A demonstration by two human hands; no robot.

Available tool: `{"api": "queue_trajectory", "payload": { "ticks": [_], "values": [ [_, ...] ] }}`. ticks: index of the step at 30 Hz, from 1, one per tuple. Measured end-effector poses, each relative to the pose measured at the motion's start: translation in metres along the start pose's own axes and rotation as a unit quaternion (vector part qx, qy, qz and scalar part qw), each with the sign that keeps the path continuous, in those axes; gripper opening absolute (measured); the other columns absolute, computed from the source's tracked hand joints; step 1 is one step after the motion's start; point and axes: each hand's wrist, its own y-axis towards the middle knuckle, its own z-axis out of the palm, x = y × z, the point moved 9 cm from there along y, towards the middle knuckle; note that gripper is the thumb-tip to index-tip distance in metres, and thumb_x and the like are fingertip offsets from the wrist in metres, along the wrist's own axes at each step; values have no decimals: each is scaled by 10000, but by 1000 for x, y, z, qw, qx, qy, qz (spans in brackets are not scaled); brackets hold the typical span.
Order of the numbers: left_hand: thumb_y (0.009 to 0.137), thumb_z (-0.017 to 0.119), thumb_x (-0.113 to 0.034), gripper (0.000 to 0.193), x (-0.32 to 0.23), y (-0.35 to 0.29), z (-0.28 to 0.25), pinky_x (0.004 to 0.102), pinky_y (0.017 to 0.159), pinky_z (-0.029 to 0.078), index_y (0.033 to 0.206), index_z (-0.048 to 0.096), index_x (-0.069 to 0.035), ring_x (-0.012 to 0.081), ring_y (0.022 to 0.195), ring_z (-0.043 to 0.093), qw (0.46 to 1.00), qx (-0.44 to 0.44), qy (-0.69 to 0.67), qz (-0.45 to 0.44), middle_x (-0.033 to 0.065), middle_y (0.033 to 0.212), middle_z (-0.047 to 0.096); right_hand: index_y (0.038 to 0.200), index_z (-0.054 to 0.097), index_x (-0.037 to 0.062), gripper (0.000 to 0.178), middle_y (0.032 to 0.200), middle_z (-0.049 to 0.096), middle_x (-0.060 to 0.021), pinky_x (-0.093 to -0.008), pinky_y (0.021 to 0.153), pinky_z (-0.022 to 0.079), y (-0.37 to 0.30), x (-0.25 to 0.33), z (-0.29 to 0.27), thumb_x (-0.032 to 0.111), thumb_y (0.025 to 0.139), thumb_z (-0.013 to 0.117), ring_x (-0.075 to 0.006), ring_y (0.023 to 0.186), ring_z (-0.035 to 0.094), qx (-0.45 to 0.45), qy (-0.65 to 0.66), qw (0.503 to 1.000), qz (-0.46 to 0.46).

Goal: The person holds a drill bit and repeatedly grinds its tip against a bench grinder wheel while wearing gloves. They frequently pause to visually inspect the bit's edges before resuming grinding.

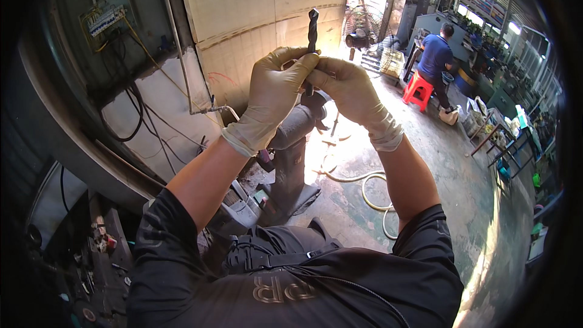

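Note:
A dark twist drill bit (313,29) stands nearly upright in front of me, its fluted tip pointing up. My left hand (272,88), in a pale thin glove, pinches it around the middle with thumb and fingers. From the other side my right hand (353,88), gloved alike, closes its fingertips on the same bit, close against the left fingers. The lower end shows below the fingers, while the middle is hidden by them. Just beyond and below the hands is a dark bench grinder (291,129) on a pedestal (289,170).
A pale hose (371,176) loops across the floor (340,218). Cables (146,115) hang by the left wall under an electrical box (106,18). A large fan (362,27) stands by the doorway. Farther right, a person (437,51) sits on a red stool (418,90) near machines.

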Motion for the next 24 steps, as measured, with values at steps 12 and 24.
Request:
{"api": "queue_trajectory", "payload": {
  "ticks": [12, 24],
  "values": [
    [909, 682, -130, 180, 0, 2, 1, 236, 681, 524, 1020, 712, 8, 106, 776, 631, 1000, -3, 11, 4, 52, 888, 696, 1141, 645, -64, 314, 1003, 704, -107, -273, 806, 523, 2, 0, -3, 178, 941, 628, -137, 886, 648, -5, 26, 1000, -7],
    [896, 702, -132, 187, -7, -1, 5, 246, 802, 494, 1018, 716, 10, 115, 852, 633, 1000, -17, 15, 17, 54, 920, 704, 988, 642, -47, 244, 843, 665, -50, -241, 658, 502, 2, 5, -10, 141, 854, 722, -80, 747, 599, -77, 19, 997, -10]
  ]
}}
